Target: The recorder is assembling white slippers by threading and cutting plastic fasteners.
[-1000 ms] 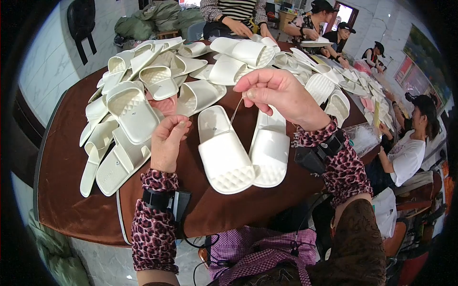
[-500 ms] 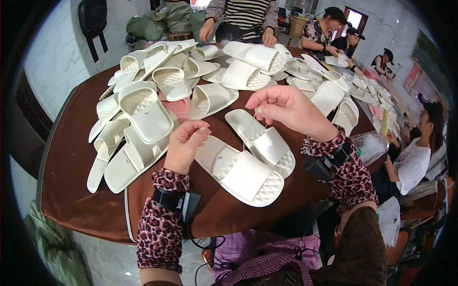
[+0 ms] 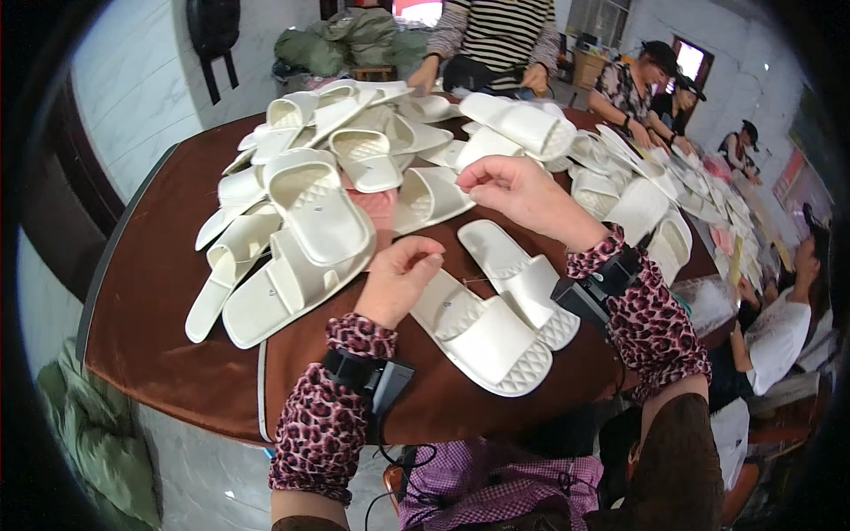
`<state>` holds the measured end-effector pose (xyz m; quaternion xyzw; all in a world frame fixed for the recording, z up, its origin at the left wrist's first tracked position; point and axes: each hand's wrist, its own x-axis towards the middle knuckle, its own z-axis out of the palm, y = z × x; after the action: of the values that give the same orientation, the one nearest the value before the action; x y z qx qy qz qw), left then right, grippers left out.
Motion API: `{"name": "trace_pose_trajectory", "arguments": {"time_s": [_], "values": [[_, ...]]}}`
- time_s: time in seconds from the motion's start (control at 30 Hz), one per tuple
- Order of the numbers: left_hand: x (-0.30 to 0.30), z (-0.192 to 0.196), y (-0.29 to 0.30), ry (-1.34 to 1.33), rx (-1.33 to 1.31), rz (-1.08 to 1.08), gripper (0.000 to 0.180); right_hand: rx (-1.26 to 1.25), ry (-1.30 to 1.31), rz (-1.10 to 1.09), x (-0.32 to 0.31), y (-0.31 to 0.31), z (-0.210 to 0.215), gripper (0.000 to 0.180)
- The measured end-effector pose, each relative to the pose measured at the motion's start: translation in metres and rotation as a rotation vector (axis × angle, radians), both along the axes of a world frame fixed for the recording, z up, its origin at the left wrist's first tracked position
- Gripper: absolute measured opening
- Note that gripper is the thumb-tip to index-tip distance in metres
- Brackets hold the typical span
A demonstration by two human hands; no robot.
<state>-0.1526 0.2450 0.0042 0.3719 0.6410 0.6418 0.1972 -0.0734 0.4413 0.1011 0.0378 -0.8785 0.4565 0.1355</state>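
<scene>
- A brown-covered table (image 3: 146,296) is filling the middle of the frame, with a heap of white slippers (image 3: 319,221) lying across its upper left.
- Right of centre, a front slipper (image 3: 500,345) and a rear slipper (image 3: 522,285) are lying side by side, long axes running upper left to lower right.
- The left hand (image 3: 398,285) is sitting nearer, at the front slipper's heel; the right hand (image 3: 531,202) is hovering up-frame of the rear slipper.
- Both grips are bending thumb toward forefinger, nearly closed; whether either is pinching anything cannot be told.

You're in pink-and-black leopard-print fabric sleeve covers (image 3: 320,434), black straps (image 3: 350,370) bearing dark boxy units (image 3: 392,389), a dark-brown upper sleeve (image 3: 677,456), and, look, purple-checked cloth (image 3: 496,482) below!
</scene>
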Motion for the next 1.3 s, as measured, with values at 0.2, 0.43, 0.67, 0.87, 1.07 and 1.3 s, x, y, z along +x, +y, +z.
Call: {"name": "trace_pose_trajectory", "arguments": {"time_s": [0.2,0.43,0.67,0.87,1.07,1.3], "values": [[-0.009,-0.021,0.006,0.084,-0.052,0.072,0.018,0.232,0.059,0.241,-0.054,-0.081,0.009,0.052],[-0.003,-0.015,0.002,0.192,-0.125,0.112,0.019,0.104,-0.119,0.057,-0.118,-0.101,-0.046,0.051],[-0.006,-0.011,0.003,0.169,-0.138,0.025,0.019,-0.577,-0.351,0.097,-0.103,-0.070,-0.020,0.024],[-0.006,-0.013,0.006,0.153,-0.130,-0.035,0.019,-0.741,-0.189,0.017,-0.055,-0.050,0.023,0.012],[0.000,-0.005,-0.004,0.139,-0.106,-0.079,0.022,-0.851,0.022,-0.001,0.012,-0.024,0.048,0.029],[0.028,0.022,-0.018,0.272,-0.082,-0.438,0.018,-0.854,-0.001,-0.066,0.107,0.042,0.015,0.029]]}}
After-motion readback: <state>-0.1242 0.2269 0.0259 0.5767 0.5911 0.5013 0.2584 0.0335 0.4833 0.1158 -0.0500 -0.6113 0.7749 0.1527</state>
